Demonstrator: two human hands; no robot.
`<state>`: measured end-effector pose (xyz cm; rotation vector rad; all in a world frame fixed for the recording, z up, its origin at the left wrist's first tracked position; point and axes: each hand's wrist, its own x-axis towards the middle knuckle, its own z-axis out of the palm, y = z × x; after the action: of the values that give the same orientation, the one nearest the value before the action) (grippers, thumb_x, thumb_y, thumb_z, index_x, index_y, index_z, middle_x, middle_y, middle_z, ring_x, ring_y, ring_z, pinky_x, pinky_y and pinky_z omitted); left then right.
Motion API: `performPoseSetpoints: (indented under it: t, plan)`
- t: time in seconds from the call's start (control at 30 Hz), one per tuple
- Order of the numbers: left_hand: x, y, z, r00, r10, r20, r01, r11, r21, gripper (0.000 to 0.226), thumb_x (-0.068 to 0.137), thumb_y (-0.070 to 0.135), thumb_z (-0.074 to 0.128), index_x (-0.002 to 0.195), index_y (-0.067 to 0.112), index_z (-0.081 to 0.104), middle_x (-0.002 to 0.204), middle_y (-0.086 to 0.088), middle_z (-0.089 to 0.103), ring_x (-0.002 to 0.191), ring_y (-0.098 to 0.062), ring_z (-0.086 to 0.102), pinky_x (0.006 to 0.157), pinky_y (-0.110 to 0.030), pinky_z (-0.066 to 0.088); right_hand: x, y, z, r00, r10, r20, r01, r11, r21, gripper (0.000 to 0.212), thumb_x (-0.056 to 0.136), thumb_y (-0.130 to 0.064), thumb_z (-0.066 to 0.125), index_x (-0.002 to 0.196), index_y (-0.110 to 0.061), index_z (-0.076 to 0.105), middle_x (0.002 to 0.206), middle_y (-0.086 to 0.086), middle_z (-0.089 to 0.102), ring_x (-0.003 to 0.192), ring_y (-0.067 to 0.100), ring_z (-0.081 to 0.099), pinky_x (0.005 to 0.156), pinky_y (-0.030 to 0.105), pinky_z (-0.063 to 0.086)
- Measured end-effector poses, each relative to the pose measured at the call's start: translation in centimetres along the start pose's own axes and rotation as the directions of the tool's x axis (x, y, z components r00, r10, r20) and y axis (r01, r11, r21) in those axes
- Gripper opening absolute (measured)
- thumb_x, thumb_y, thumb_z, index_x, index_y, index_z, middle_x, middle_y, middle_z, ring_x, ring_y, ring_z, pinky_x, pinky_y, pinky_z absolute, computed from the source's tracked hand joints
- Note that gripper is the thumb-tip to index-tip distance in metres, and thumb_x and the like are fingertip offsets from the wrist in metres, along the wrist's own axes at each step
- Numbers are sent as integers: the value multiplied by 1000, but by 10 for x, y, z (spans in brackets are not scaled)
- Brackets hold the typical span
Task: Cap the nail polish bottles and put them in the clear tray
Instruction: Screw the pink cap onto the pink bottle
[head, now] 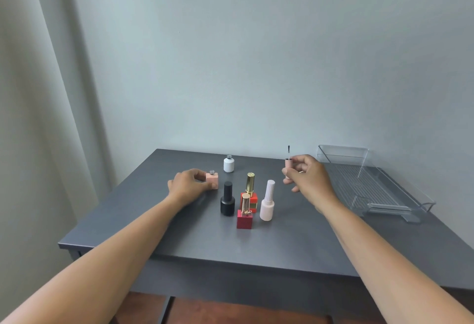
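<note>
Pink and square, the uncapped nail polish bottle stands upright on the grey table, open neck up, held at its side by the curled fingers of the left hand. The right hand pinches the matching pink cap in the air well to the right, its long axis vertical and its brush pointing straight up. An uncapped white bottle stands just behind, and the clear tray lies at the table's right side.

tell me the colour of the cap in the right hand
Pale pink cap, best seen in the head view.
</note>
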<state>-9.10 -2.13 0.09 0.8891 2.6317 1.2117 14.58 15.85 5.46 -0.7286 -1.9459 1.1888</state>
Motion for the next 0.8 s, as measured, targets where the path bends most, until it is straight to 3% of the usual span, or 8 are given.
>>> performPoseSetpoints:
  t: [0.1,0.17,0.37,0.47,0.53,0.6,0.8]
  plan:
    - [-2,0,-2,1000,-25,-1,25,994,-108,31,71,49,81,90,30,67,89,21,66,97,-14,60,98,-39,42,-1,-3,-1,1000,4,-6,-4,1000,29,17,86,-11,68,100,-15,60,85,1,72,70,17,72,50,27,50]
    - [-5,3,-5,1000,-13,7,14,973,-232,30,70,42,84,89,27,66,91,12,71,97,-18,65,94,-41,50,-2,-6,-1,1000,-1,-12,1,998,56,13,86,-12,68,96,-18,62,86,2,72,68,15,71,50,25,49]
    - [-29,36,-33,992,125,33,-87,837,-540,37,64,38,83,95,23,72,92,8,79,91,-6,73,87,-28,51,-5,-25,-2,1000,-24,-3,24,995,95,8,91,-32,65,89,-31,72,77,-3,67,55,-1,60,50,19,47]
    - [-47,54,-43,981,189,42,-130,802,-583,37,63,44,83,96,29,74,90,9,78,83,-1,72,74,-24,47,-9,-37,0,998,-53,32,49,992,114,18,92,-22,63,84,-35,72,82,-3,67,56,-2,58,51,16,49]
    - [-56,65,-48,977,209,44,-143,793,-592,39,58,52,82,93,35,75,94,6,77,84,-4,72,68,-24,49,-14,-46,2,995,-77,64,67,988,142,10,89,-20,67,95,-27,72,82,-1,68,59,0,60,51,17,49]
    - [-63,73,-51,971,233,57,-155,790,-593,38,55,55,82,90,40,76,98,0,75,87,-9,72,62,-24,53,-20,-54,3,991,-106,80,91,980,178,16,85,-21,73,100,-17,68,83,1,72,61,5,62,51,20,50]
    - [-73,86,-53,962,266,56,-182,783,-595,27,64,44,84,89,38,77,96,-3,74,85,-13,72,59,-23,57,-29,-70,4,982,-179,69,164,970,179,4,89,-13,67,92,-15,68,90,-1,78,62,9,63,50,22,51]
